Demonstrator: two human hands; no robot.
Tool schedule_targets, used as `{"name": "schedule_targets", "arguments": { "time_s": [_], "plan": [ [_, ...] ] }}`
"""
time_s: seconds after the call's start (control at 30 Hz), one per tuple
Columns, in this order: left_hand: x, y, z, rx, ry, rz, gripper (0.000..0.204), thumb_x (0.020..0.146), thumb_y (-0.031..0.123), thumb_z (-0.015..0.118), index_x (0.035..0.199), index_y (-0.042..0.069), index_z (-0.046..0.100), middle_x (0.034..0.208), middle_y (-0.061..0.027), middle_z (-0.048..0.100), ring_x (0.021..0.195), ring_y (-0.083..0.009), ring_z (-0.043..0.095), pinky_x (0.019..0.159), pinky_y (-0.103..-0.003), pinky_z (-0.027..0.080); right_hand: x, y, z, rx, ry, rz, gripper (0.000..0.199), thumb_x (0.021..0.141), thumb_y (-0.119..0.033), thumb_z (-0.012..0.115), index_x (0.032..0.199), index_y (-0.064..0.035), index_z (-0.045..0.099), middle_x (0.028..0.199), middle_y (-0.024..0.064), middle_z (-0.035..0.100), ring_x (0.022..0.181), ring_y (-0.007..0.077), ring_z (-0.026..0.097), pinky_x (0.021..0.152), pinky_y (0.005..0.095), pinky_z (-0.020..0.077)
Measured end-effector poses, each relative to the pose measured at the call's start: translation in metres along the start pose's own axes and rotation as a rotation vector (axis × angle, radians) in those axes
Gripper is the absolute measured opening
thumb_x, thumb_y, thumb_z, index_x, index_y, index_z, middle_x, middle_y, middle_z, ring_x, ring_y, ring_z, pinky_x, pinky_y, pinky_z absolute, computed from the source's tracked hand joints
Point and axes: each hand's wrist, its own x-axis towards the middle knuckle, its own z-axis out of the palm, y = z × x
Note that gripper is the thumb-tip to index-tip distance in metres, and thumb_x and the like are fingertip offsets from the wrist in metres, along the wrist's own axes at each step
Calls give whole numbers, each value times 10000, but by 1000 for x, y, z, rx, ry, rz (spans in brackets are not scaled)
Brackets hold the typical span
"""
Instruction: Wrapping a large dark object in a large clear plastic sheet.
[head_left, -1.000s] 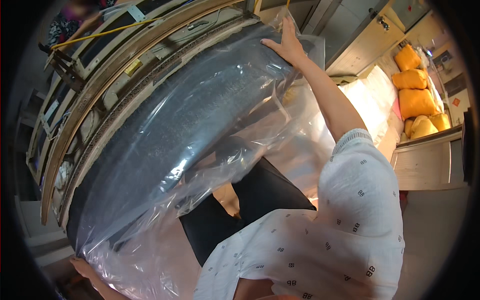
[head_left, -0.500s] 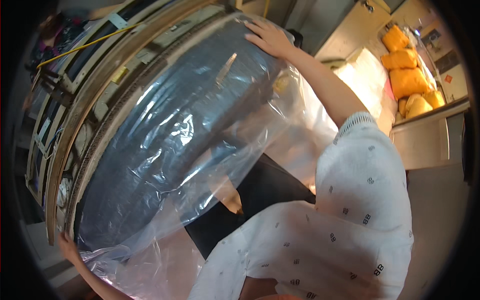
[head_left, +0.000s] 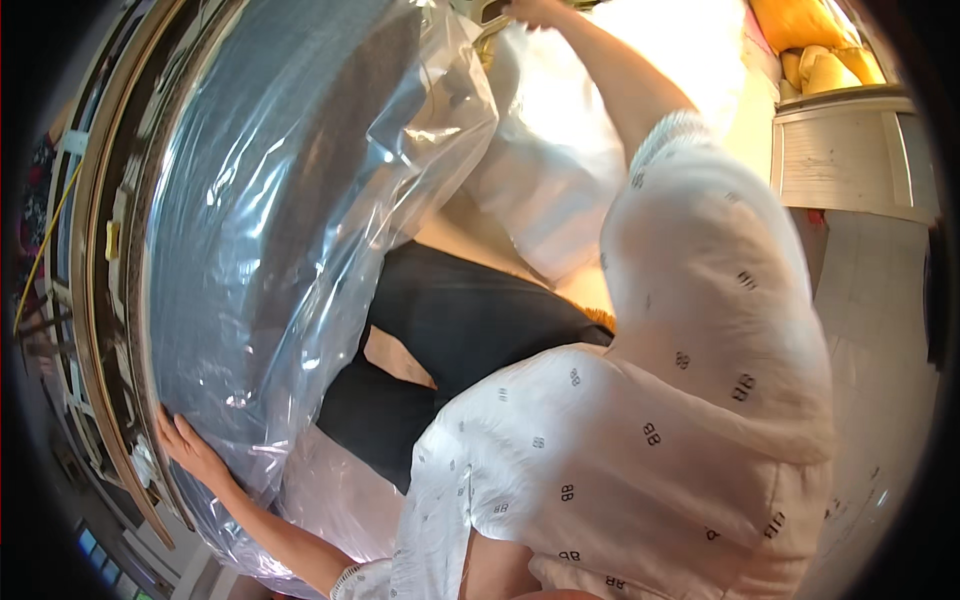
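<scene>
A clear plastic sheet [head_left: 290,230] lies in shiny folds over a long dark surface with a curved edge. My left hand [head_left: 192,448] rests on the sheet close to that edge, fingers stretched out and nearly flat. At the upper rim my right hand [head_left: 537,12] is partly cut off, its fingers curled in; what they hold, if anything, is hidden. Just below it hangs pale, crumpled plastic [head_left: 550,130]. One rumpled side of the clear sheet drapes toward my black-trousered legs [head_left: 480,300].
Along the left runs a long wooden rail [head_left: 92,270], with a yellow cord [head_left: 48,245] beyond it. Yellow-orange bundles [head_left: 825,60] sit at the upper right above a pale wooden cabinet [head_left: 840,155]. Grey floor [head_left: 875,330] lies on the right.
The view has turned and moved closer. My right hand has left the sheet's far end and its fingers have curled. My left hand has come from the edge onto the sheet.
</scene>
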Motion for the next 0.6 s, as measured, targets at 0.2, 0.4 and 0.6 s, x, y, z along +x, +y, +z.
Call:
{"name": "schedule_targets", "arguments": {
  "time_s": [0.2,0.4,0.6],
  "plan": [
    [10,17,10,-42,-20,-14,421,945,287,351,1259,22,444,1257,-167,432,1159,-309,408,981,-372,296,2,63,161,426,83,175,345,820,-352,546,921,-26,594,842,84,646,677,174,633,609,301,511],
    [9,10,8,-6,-52,-17,423,951,284,329,1261,16,437,1272,-157,431,1181,-295,385,995,-377,282,-58,36,188,216,147,525,597,743,-488,627,1100,-31,487,1036,132,601,936,231,603,773,363,477],
    [12,-5,12,10,-49,-11,430,951,291,323,1267,20,431,1274,-155,435,1183,-292,381,994,-374,281,-88,89,194,-73,231,731,625,719,-480,644,1145,-62,453,988,128,612,934,245,603,726,417,479]
  ]
}}
